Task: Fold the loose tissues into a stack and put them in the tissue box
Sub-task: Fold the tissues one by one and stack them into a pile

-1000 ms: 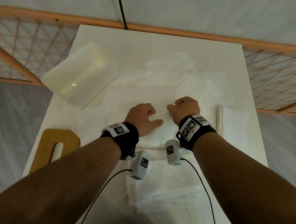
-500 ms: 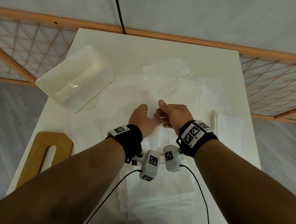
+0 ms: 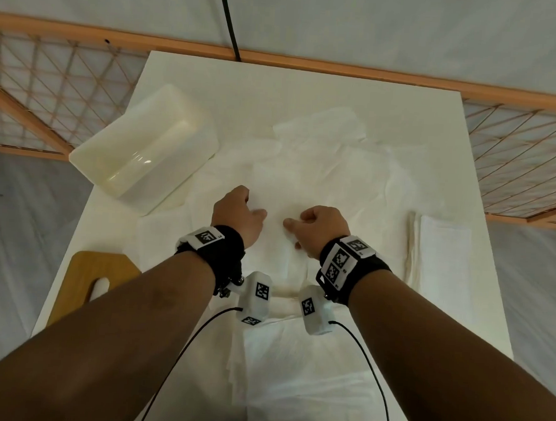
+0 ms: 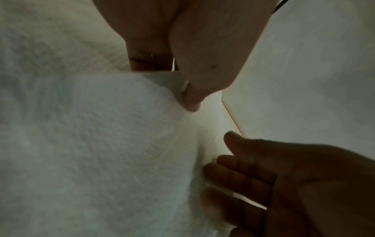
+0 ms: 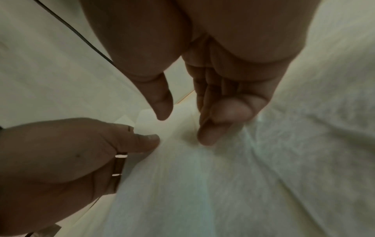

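Observation:
Several loose white tissues (image 3: 304, 186) lie overlapping across the middle of the table. My left hand (image 3: 252, 205) pinches the edge of one tissue (image 4: 113, 144) between thumb and finger, seen close in the left wrist view (image 4: 188, 99). My right hand (image 3: 293, 232) is just to the right, thumb and fingers apart, with a fingertip (image 5: 205, 139) touching the same sheet (image 5: 202, 184). The open white tissue box (image 3: 136, 166) stands at the far left. A folded stack (image 3: 440, 252) lies at the right edge.
A wooden lid with a slot (image 3: 90, 280) lies at the front left. More folded tissues (image 3: 309, 375) sit near the front edge under my forearms. A wooden lattice rail (image 3: 517, 166) runs behind and beside the table (image 3: 277, 93).
Half a second ago both hands met, raised over the tissues. They have since parted and dropped onto the sheet, the left moving left and the right moving right.

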A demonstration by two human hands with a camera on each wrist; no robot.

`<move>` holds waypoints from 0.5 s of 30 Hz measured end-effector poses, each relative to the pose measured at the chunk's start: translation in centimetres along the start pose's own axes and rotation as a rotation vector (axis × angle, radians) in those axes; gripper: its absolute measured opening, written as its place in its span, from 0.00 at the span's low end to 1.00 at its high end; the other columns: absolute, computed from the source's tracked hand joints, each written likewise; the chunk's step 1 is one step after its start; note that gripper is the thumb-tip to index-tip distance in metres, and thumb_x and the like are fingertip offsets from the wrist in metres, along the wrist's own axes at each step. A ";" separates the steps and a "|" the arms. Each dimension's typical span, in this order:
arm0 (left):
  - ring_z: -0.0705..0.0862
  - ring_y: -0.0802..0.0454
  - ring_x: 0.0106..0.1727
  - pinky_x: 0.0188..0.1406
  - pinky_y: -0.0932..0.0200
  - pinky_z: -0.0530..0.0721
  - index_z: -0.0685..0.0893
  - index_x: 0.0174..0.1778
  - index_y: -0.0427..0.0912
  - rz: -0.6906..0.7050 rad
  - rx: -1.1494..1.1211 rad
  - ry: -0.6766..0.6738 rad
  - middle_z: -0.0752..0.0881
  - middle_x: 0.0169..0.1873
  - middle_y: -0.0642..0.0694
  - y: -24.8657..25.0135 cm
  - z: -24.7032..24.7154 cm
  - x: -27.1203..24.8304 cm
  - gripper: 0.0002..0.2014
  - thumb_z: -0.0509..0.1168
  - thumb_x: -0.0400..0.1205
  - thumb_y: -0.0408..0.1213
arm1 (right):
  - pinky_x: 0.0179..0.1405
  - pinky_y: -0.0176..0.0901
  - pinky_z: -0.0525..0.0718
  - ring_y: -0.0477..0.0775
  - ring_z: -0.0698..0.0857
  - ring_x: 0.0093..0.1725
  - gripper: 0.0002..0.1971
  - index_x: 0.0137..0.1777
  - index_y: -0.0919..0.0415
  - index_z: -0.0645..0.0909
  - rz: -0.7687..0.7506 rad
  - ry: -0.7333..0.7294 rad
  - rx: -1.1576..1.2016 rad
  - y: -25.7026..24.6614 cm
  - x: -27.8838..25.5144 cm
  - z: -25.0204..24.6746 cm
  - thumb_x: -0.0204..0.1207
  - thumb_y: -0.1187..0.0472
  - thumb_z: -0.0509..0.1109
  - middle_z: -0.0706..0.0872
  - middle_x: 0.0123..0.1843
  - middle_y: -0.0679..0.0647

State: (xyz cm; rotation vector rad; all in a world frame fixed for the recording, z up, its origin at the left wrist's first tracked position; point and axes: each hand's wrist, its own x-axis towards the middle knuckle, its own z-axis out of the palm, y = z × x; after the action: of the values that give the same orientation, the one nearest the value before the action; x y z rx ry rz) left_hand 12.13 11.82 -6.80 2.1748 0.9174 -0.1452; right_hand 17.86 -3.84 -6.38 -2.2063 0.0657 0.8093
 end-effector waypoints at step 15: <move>0.80 0.41 0.45 0.42 0.55 0.74 0.77 0.49 0.39 0.037 -0.026 -0.048 0.82 0.45 0.44 -1.5 -0.6 0.4 0.14 0.74 0.81 0.42 | 0.43 0.44 0.84 0.56 0.88 0.45 0.17 0.44 0.57 0.84 0.030 0.054 -0.121 -1.8 1.1 0.7 0.72 0.44 0.81 0.87 0.41 0.50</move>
State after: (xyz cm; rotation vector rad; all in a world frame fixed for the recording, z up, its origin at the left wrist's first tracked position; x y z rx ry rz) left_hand 11.37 13.18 -7.42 2.1540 0.8466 -0.1658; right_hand 18.87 -1.83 -6.18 -2.3466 0.0786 0.7880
